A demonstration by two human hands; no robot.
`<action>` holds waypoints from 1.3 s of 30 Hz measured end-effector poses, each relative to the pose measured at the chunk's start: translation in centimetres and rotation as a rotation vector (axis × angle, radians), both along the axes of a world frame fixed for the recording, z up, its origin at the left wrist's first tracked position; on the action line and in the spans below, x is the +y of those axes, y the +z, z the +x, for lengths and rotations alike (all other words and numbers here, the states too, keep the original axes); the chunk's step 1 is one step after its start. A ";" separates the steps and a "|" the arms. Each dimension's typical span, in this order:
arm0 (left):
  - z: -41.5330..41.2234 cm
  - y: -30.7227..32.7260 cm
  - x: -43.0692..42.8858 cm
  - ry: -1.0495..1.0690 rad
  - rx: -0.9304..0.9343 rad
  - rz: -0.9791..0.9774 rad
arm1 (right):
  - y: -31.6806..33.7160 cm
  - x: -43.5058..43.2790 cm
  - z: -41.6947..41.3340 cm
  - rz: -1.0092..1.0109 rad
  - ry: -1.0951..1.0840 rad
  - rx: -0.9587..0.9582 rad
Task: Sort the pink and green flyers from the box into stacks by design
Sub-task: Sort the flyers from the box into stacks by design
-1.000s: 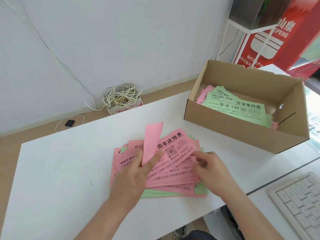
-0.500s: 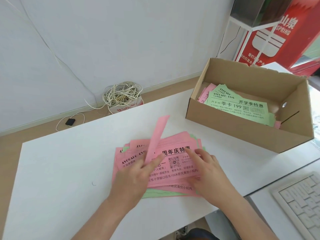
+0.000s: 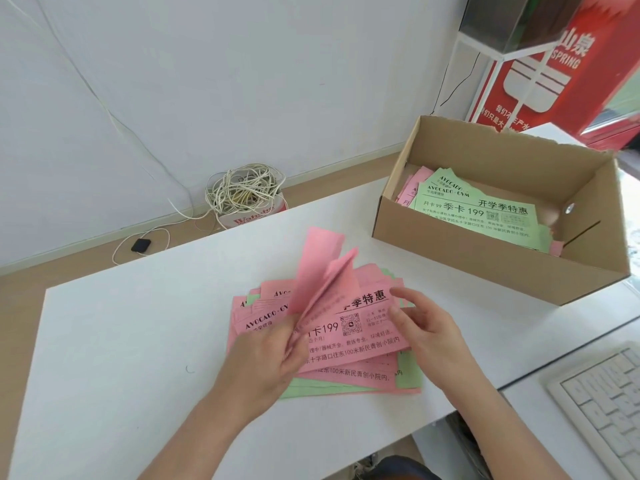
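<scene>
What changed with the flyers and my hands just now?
The left hand, which held one raised pink flyer, now pinches two raised pink flyers; a different pink design tops the pile. The right hand raised its fingers from the pile. The box stayed put.

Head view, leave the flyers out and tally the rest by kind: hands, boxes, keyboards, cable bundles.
Hands: 2, the left hand gripping raised pink flyers, the right hand open
Cardboard box: 1
Keyboard: 1
Cable bundle: 1
Total: 5
</scene>
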State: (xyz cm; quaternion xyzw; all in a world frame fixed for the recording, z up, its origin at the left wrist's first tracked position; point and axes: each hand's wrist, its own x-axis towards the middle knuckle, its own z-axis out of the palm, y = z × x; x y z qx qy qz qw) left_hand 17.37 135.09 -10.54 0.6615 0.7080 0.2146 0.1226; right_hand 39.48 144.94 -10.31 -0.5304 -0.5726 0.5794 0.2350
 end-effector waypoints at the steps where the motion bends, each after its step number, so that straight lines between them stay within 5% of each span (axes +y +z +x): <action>1: -0.2 -0.3 -0.1 0.094 -0.086 -0.022 | -0.3 -0.1 0.1 0.011 0.022 -0.042; 8: -0.4 -1.3 0.0 0.389 -0.346 -0.051 | -0.7 -0.3 0.0 0.117 0.077 -0.218; 17: -0.6 -1.8 -0.4 0.260 -0.275 -0.019 | 0.2 0.0 -0.2 -0.114 -0.115 -0.039; 27: -0.4 -1.9 -0.5 0.227 -0.214 0.042 | 1.9 0.1 0.0 -0.131 -0.012 0.049; 34: -0.4 -2.0 -0.5 0.232 -0.195 0.039 | -0.3 -0.1 0.0 0.160 -0.047 -0.183; 39: -0.5 -2.2 -0.5 0.248 -0.191 0.026 | -0.3 -0.1 -0.1 0.054 0.002 -0.137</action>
